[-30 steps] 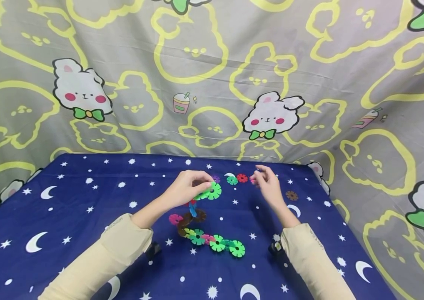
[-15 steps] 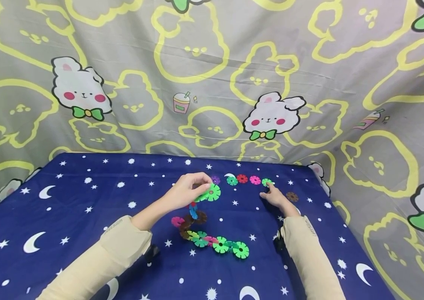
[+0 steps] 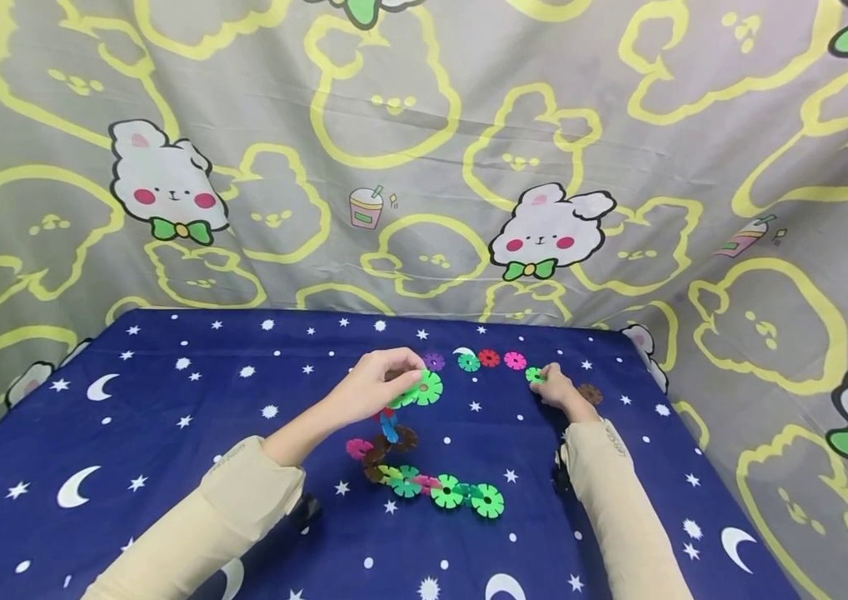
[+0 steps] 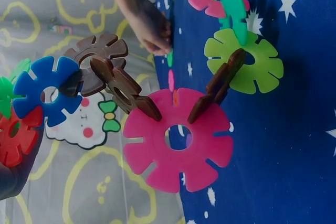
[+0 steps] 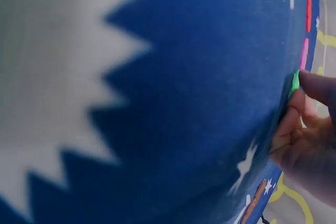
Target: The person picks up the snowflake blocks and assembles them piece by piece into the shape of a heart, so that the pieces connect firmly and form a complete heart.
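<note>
While the left hand [image 3: 375, 387] pinches the raised end of the disc chain [image 4: 205, 145] above the tabletop [image 3: 169, 400], apparently to steady it, the right hand [image 3: 561, 390] grips a loose green disc [image 3: 532, 374] by its rim, near the far edge.

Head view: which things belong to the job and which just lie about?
In the job:
Left hand, holding a chain of multicoloured notched plastic discs
Right hand, pinching a green notched plastic disc

Lying about (perhaps spares), all notched plastic:
purple disc; teal disc; red disc; pink disc; brown disc
</note>
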{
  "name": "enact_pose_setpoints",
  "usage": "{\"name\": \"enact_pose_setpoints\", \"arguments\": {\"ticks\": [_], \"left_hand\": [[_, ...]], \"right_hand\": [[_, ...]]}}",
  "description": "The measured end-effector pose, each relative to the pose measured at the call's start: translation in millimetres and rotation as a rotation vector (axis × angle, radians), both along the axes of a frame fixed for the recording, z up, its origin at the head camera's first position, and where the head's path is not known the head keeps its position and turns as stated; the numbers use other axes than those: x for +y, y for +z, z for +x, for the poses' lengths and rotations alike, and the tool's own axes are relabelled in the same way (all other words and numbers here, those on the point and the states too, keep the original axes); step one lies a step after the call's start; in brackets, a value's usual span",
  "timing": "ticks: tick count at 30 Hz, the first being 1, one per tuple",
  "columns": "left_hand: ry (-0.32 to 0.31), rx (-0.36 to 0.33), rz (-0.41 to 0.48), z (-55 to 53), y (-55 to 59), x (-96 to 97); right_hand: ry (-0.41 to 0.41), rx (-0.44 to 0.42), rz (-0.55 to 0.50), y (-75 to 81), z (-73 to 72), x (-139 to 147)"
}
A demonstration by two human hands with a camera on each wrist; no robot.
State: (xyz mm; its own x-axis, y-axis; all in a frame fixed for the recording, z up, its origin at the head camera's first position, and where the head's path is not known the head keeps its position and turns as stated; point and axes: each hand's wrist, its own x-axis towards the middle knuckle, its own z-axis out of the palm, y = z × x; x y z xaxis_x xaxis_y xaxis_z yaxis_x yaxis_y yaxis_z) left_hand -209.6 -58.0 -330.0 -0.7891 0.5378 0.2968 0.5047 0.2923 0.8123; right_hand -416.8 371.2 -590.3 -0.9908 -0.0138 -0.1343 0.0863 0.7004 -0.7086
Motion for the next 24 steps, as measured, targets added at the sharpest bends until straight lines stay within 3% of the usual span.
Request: {"name": "enact_pose_setpoints", "arguments": {"ticks": [2, 3, 4, 5, 8, 9, 11, 14, 16, 18, 19, 22, 24], "left_hand": [[0.007, -0.006, 0.001, 0.0, 0.3, 0.0], [0.01, -0.008, 0.0, -0.1, 0.4, 0.0], [0.012, -0.009, -0.003, -0.2, 0.4, 0.0], [0.016, -0.009, -0.007, -0.4, 0.4, 0.0], [0.029, 0.0, -0.02, -0.9, 1.2, 0.1], [0.03, 0.005, -0.023, -1.2, 1.4, 0.0], [0.028, 0.012, -0.024, -1.7, 1.8, -0.6], [0.022, 0.007, -0.019, -1.6, 1.8, -2.0], [0.021, 0.006, -0.015, -1.3, 1.5, -3.1], [0.025, 0.01, -0.013, -0.8, 1.3, -3.5], [0.026, 0.014, -0.01, -0.6, 1.3, -3.6], [0.029, 0.028, -0.004, 0.5, 2.1, -2.6], [0.035, 0.034, 0.001, 0.3, 1.4, -1.4]], "right_hand": [[-0.031, -0.023, 0.099, 6.4, -1.6, -4], [-0.033, -0.015, 0.139, 1.9, -7.2, 0], [-0.03, 0.003, 0.175, -5.0, -13.4, 5], [-0.012, 0.01, 0.196, -22.0, -27.5, 17], [-0.02, 0.088, 0.233, -39.5, -36.4, 32], [-0.044, 0.058, 0.208, -22.8, -23.1, 23], [-0.052, 0.043, 0.179, 28.3, 20.9, -7], [-0.014, 0.141, 0.222, 34.1, 31.5, -10], [0.088, 0.215, 0.212, 27.0, 31.1, -7], [0.173, 0.231, 0.206, 20.2, 25.4, -3], [0.212, 0.225, 0.171, 53.2, 50.9, -25], [0.299, 0.168, 0.033, 133.9, 108.4, -74], [0.318, 0.175, -0.062, 174.4, 137.6, -100]]}}
